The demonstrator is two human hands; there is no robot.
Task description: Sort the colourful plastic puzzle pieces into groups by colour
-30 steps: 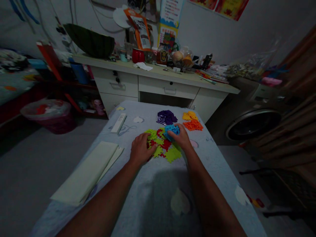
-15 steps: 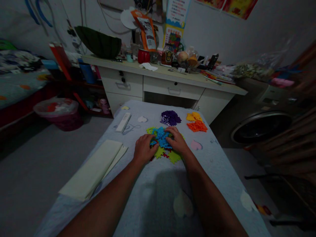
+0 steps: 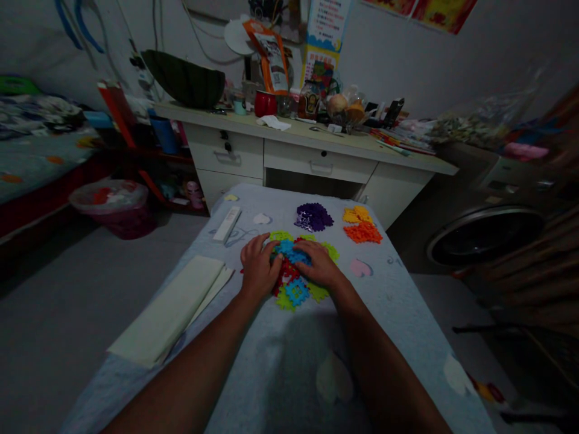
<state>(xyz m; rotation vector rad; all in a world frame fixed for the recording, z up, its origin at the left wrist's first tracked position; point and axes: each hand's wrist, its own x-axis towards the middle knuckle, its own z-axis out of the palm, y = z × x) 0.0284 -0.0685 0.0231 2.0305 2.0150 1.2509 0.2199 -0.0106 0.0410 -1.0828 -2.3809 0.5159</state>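
A mixed heap of small plastic interlocking pieces, lime green, red and blue (image 3: 296, 283), lies in the middle of a table with a pale blue cloth (image 3: 271, 361). My left hand (image 3: 257, 268) rests on the heap's left side with fingers bent over the pieces. My right hand (image 3: 319, 265) presses on the blue pieces (image 3: 289, 250) at the top of the heap. Whether either hand grips a piece is hidden by the fingers. Behind the heap lie a purple pile (image 3: 313, 216), a yellow pile (image 3: 356, 214) and an orange pile (image 3: 362, 232).
A folded cream sheet (image 3: 174, 310) lies at the table's left edge, a white flat box (image 3: 227, 224) further back. A cluttered white desk (image 3: 312, 157) stands beyond the table, a washing machine (image 3: 488, 223) to the right, a pink bin (image 3: 113, 205) on the floor to the left.
My right hand brought the blue pieces from the right onto the heap's middle, and now both hands press closer together on it. One blue piece now lies at the heap's near edge.
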